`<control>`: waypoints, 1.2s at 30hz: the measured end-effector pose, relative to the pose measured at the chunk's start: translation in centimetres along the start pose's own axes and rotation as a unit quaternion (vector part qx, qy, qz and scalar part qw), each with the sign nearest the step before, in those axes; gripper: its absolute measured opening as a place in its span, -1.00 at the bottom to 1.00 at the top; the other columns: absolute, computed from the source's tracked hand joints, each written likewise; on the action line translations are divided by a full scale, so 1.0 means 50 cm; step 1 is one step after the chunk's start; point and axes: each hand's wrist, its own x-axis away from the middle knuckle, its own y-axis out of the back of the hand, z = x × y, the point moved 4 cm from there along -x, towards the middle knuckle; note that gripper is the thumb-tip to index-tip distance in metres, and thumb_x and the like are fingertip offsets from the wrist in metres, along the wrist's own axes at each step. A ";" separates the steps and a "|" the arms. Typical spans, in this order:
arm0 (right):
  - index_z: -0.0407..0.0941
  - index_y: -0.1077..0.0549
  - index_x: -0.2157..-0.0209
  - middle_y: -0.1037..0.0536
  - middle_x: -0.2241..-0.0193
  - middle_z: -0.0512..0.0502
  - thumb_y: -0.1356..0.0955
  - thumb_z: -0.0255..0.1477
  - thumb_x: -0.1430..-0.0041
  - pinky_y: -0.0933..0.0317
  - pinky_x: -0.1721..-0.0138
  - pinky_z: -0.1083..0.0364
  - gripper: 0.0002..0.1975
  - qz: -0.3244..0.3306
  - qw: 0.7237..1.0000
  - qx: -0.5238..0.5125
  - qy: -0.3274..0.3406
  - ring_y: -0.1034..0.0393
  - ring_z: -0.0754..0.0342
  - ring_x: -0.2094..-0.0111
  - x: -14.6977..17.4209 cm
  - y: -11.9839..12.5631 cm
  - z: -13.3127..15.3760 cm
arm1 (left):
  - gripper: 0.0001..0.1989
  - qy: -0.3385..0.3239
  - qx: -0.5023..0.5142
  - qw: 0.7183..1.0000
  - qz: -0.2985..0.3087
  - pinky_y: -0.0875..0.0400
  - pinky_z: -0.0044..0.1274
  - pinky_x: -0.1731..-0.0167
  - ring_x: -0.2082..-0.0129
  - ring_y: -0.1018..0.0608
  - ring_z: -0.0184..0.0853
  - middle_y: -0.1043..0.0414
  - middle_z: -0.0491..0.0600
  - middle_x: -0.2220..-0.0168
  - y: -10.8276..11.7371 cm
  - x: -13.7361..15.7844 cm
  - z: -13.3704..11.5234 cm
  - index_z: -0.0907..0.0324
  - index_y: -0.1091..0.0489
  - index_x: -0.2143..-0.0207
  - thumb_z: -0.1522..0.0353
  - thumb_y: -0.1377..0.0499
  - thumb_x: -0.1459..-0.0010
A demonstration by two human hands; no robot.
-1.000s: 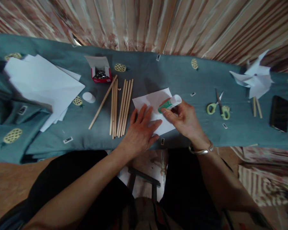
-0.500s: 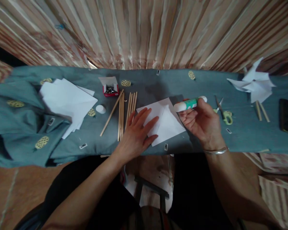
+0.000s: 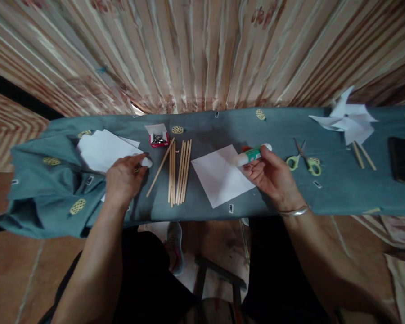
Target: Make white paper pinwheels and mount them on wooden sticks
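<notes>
My right hand is closed around a green and white glue stick, its uncapped white end pointing left. Just beneath that end lies a white paper square with faint diagonal creases. My left hand is at the white glue stick cap, thumb and forefinger pinched on its left side. Partly under my left hand is a stack of white paper sheets. Several wooden sticks lie between the cap and the paper square.
Behind the sticks stands an open red box of small metal pieces. Green-handled scissors lie open to the right. Farther right are white paper pinwheels on sticks and a dark phone. A grey-green cloth covers the narrow table.
My left hand has left the paper square and moved left to the cap. The square now lies flat, its fold no longer raised. My right hand still holds the glue stick.
</notes>
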 end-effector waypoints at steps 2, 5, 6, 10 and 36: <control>-0.08 -0.50 0.26 -0.63 0.45 -0.07 -0.32 -0.07 -0.19 -0.49 0.34 0.02 -0.64 -0.003 1.000 -0.019 -0.014 -0.54 0.04 0.44 0.001 0.000 -0.005 | -0.69 0.029 0.029 0.999 -0.014 -0.41 -0.19 0.13 0.23 -0.55 -0.07 -0.56 0.02 0.24 0.007 -0.001 -0.004 0.14 -0.53 0.07 0.29 -0.22 -0.13; -0.07 -0.48 0.34 -0.62 0.49 -0.03 -0.40 -0.15 -0.11 -0.51 0.35 0.06 -0.73 -0.012 0.996 -0.076 -0.048 -0.54 0.08 0.49 0.003 -0.002 -0.013 | -0.73 0.073 0.160 0.982 -0.064 -0.42 -0.31 0.17 0.29 -0.54 -0.21 -0.55 -0.09 0.27 0.018 0.004 -0.041 0.10 -0.53 0.14 0.29 -0.30 -0.07; -0.07 -0.48 0.36 -0.62 0.49 -0.03 -0.42 -0.18 -0.07 -0.52 0.33 0.07 -0.75 -0.011 0.994 -0.092 -0.056 -0.54 0.08 0.49 0.005 -0.005 -0.015 | -0.75 0.094 0.243 0.962 -0.082 -0.42 -0.36 0.23 0.34 -0.54 -0.26 -0.54 -0.12 0.35 0.017 0.008 -0.060 0.10 -0.53 0.19 0.30 -0.33 -0.02; -0.07 -0.48 0.33 -0.65 0.40 -0.02 -0.48 -0.31 0.03 -0.54 0.23 0.05 -0.78 0.006 0.988 -0.134 -0.076 -0.59 0.06 0.40 0.015 -0.025 -0.018 | -0.75 0.117 0.562 0.819 0.006 -0.47 -0.47 0.27 0.36 -0.57 -0.35 -0.57 -0.12 0.35 -0.031 0.028 -0.162 0.12 -0.54 0.31 0.35 -0.39 0.13; -0.11 -0.55 0.32 -0.67 0.35 0.03 -0.57 -0.44 0.11 -0.53 0.15 0.16 -0.73 0.052 0.971 -0.212 -0.097 -0.63 0.09 0.28 0.035 -0.042 -0.023 | -0.68 0.198 0.749 0.610 0.165 -0.52 -0.50 0.15 0.28 -0.60 -0.39 -0.61 -0.10 0.29 -0.106 0.055 -0.294 0.14 -0.61 0.31 0.46 -0.46 0.22</control>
